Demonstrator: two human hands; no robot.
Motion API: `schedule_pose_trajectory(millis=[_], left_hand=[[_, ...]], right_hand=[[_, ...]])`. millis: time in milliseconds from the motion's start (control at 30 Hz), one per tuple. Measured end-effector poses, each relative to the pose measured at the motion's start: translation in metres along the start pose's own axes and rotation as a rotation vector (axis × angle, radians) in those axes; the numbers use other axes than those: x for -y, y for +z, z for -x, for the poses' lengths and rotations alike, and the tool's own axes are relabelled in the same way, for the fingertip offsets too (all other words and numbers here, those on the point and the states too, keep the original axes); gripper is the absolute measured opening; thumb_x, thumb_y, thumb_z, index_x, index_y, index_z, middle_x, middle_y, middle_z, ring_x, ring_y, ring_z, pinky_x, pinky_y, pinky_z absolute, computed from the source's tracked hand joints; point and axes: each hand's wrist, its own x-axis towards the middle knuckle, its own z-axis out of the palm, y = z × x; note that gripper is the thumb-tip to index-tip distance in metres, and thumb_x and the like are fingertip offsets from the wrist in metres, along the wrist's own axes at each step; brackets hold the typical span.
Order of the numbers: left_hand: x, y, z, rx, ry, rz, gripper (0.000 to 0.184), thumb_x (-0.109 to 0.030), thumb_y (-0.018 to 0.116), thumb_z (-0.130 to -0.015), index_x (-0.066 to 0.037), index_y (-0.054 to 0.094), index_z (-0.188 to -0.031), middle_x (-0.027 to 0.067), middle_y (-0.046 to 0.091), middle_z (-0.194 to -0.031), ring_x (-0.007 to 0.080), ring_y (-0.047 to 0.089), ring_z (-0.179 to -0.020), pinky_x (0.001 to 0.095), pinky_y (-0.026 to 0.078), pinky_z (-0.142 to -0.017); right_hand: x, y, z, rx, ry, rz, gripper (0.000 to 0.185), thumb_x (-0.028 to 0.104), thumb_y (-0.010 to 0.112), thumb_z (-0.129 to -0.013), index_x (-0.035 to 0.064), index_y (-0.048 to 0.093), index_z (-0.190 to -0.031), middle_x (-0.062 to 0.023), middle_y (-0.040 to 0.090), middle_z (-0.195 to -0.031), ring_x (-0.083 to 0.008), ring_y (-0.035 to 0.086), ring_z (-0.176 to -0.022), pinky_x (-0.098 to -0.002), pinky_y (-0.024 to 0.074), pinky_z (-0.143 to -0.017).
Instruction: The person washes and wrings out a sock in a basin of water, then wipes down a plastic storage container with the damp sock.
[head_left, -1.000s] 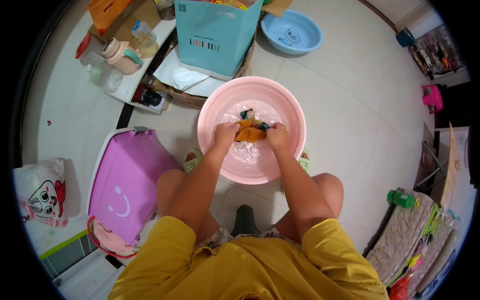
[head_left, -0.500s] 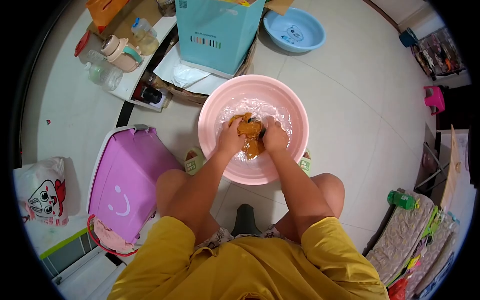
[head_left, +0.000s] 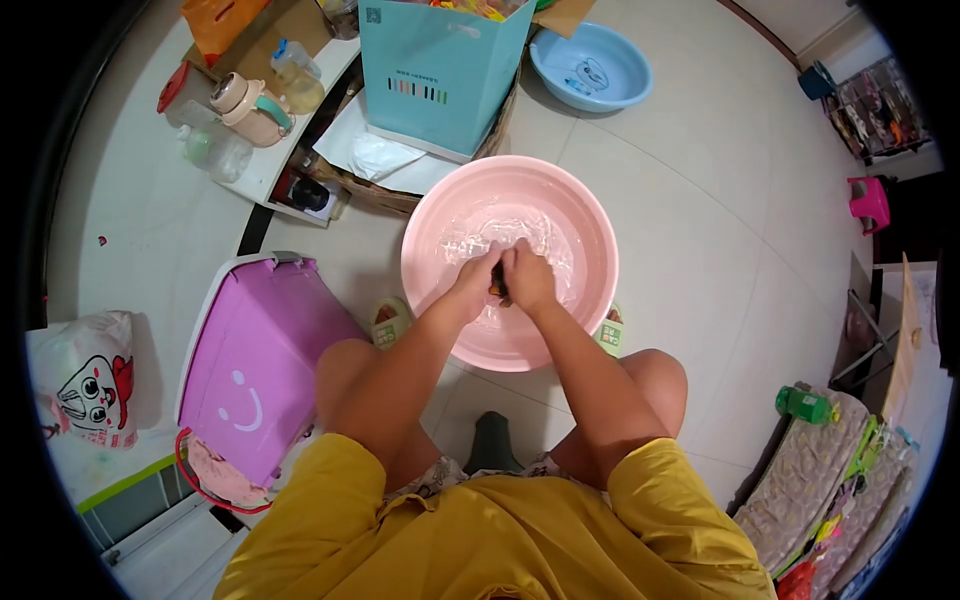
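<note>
Cloth (head_left: 498, 286), brown and near-black, mostly hidden, bunched into a narrow wad over the middle of the basin, slightly toward its near rim. Left hand (head_left: 474, 284) curled snugly around one side of the wad; right hand (head_left: 529, 277) closed on the other, knuckles up, fingers so near each other that contact cannot be told. Underneath, clear water (head_left: 480, 222), rippled and glinting, pooled in a round basin (head_left: 428, 210) of smooth pale-pink plastic with a rolled rim. Set on glossy pale floor tiles (head_left: 680, 220), with light-green slippers (head_left: 388, 337) just beside its near edge, left and right. Just beyond the far left rim, a boxy turquoise bag (head_left: 440, 90), flat-sided, behind a crumpled white sheet (head_left: 375, 157). Past the far right rim, well apart, a shallow blue basin (head_left: 612, 78). Off the near left edge, a purple bin (head_left: 250, 350), hard, smooth-walled, marked with a smile.
</note>
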Motion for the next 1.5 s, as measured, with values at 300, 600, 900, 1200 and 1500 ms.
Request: schedule_pose_trajectory(millis=[300,600,900,1200,1500], left_hand=[[-0.005,0.013,0.04,-0.603,0.834,-1.585,0.048,-0.01,0.071,-0.08,-0.009,0.058,-0.127,0.0163,0.06,-0.119,0.0367,0.055,-0.115,0.0448,0.046,-0.095],[0.024,-0.003,0.016,-0.234,0.714,-1.733,0.03,-0.012,0.074,-0.078,-0.007,0.062,-0.106,0.008,0.058,-0.11,0.0314,0.05,-0.117,0.0464,0.042,-0.093],[-0.006,0.003,0.005,-0.465,0.733,-0.951,0.013,-0.016,0.058,-0.095,-0.005,0.056,-0.102,0.0213,0.068,-0.09,0.0394,0.067,-0.086,0.0442,0.051,-0.078],[-0.009,-0.031,-0.028,-0.43,0.507,-0.56,0.033,-0.015,0.074,-0.083,0.003,0.06,-0.107,0.0182,0.066,-0.107,0.0219,0.067,-0.091,0.0343,0.054,-0.08],[-0.002,-0.027,-0.013,-0.409,0.503,-0.901,0.083,0.009,0.068,-0.077,-0.003,0.023,-0.146,0.0233,0.051,-0.133,0.0341,0.054,-0.124,0.0372,0.045,-0.103]], right_hand=[[-0.027,-0.008,-0.004,-0.157,0.1,0.004,0.021,0.022,0.056,-0.092,0.0036,0.058,-0.103,-0.0237,0.068,-0.096,-0.0418,0.067,-0.092,-0.0522,0.0514,-0.083],[-0.047,-0.008,-0.019,0.07,0.17,-0.142,0.034,0.012,0.068,-0.076,0.0069,0.069,-0.11,-0.0206,0.069,-0.106,-0.04,0.067,-0.094,-0.0452,0.0529,-0.088],[-0.084,0.033,-0.029,0.069,-0.208,-0.484,0.035,-0.003,0.068,-0.081,-0.001,0.065,-0.116,-0.0177,0.069,-0.104,-0.023,0.068,-0.09,-0.0339,0.0547,-0.073],[-0.029,-0.019,-0.007,-0.134,0.086,-0.209,0.022,0.017,0.075,-0.084,-0.0013,0.068,-0.094,-0.0124,0.07,-0.082,-0.022,0.069,-0.078,-0.0347,0.054,-0.071],[-0.044,-0.005,-0.016,-0.02,0.081,-0.056,0.033,0.011,0.078,-0.074,0.0003,0.067,-0.104,-0.0148,0.069,-0.093,-0.0263,0.069,-0.086,-0.0363,0.0547,-0.08]])
